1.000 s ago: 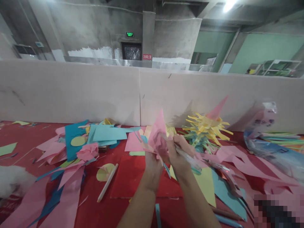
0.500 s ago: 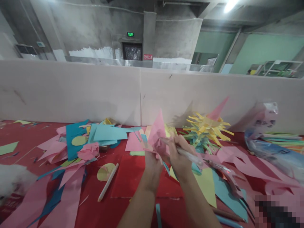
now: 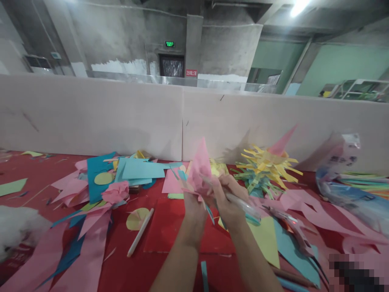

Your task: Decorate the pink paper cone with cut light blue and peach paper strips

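My left hand (image 3: 194, 207) is closed around the lower part of a pink paper cone (image 3: 200, 160), which points upward. Blue paper strips (image 3: 182, 175) stick out beside the cone's base. In my right hand (image 3: 227, 196) is a pale, see-through pen (image 3: 246, 207), its slim end against or very near the cone's side; contact is blurred. Some fingers of both hands are hidden behind the paper. Below them lies a red board (image 3: 164, 231), with a white stick (image 3: 140, 233) and a yellow paper disc (image 3: 136, 219) to its left.
A fringed yellow paper piece with a pink cone (image 3: 270, 160) stands at the back right. The hot glue gun (image 3: 293, 225) lies right of my hands. Pink and blue paper scraps (image 3: 88, 239) cover the left side. A white partition (image 3: 121, 117) closes off the back.
The pink cone has turned slightly and leans a little more to the left. The pen stays in my right hand at the cone. The whole view has shifted slightly.
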Motion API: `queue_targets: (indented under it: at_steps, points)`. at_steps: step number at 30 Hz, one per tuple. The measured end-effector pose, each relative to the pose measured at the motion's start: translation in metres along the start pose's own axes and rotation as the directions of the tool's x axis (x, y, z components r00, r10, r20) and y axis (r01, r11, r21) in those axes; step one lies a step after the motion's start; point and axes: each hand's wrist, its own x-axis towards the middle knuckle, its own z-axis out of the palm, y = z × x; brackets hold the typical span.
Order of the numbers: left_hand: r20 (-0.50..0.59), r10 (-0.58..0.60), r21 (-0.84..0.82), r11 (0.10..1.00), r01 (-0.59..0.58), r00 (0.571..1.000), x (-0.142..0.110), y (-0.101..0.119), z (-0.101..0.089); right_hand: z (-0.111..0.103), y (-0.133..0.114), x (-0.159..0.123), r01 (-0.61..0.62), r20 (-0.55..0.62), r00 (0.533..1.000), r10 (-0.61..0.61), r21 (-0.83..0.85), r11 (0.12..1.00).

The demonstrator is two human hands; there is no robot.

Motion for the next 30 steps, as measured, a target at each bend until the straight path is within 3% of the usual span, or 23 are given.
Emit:
queue_targets:
  at_steps: [6,9,14,21,26,30]
  points:
    - [0.053,0.108,-0.03,0.994,-0.107,0.993,0.001,0.0,-0.004,0.009,0.001,-0.007,-0.026,-0.074,0.997,0.025,-0.017,1.0]
    - [0.027,0.086,-0.058,0.995,-0.084,0.996,0.002,0.001,-0.002,0.011,0.001,-0.009,-0.001,-0.088,0.996,-0.002,-0.026,1.0]
    - [0.096,0.071,-0.038,0.997,-0.067,0.993,0.001,0.002,-0.001,0.014,0.0,-0.008,0.012,-0.074,0.997,-0.016,-0.046,0.999]
    - [0.036,0.078,0.001,0.997,-0.078,0.996,0.001,0.0,-0.003,0.014,0.006,-0.007,0.053,-0.069,0.996,-0.062,-0.127,0.991]
    - [0.093,0.117,0.019,0.993,-0.119,0.989,-0.005,0.0,-0.002,0.012,0.009,-0.008,0.036,-0.068,0.997,-0.046,-0.151,0.988]
    - [0.108,0.073,-0.013,0.997,-0.072,0.991,-0.003,0.002,0.0,0.011,0.008,-0.007,0.061,-0.078,0.994,-0.075,-0.174,0.983]
